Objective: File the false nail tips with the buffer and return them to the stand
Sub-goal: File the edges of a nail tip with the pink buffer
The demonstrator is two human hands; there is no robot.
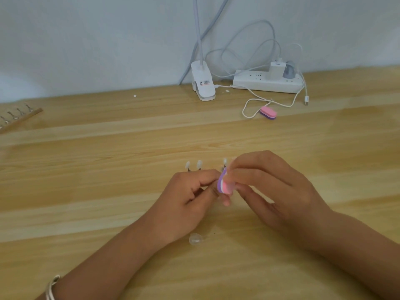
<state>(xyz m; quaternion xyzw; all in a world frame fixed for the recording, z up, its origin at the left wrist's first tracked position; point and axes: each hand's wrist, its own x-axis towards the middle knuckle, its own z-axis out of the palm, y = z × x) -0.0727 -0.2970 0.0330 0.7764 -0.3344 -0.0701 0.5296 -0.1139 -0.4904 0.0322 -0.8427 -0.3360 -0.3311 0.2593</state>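
Note:
My right hand [275, 189] pinches a small pink, white and purple buffer [225, 185] at the middle of the wooden table. My left hand [186, 195] has its fingers curled, pinching something small right beside the buffer; what it holds is hidden by the fingers. Just behind my hands, white false nail tips [193, 165] stand on short metal stems, and another tip [224, 163] rises near the buffer's top. The base under them is hidden by my hands. A loose clear nail tip [195, 238] lies on the table close to my left wrist.
A second pink and purple buffer [268, 112] lies further back by a white cable. A clip lamp base [203, 84] and a power strip [267, 82] sit against the wall. A wooden strip with metal holders [16, 118] lies at the far left.

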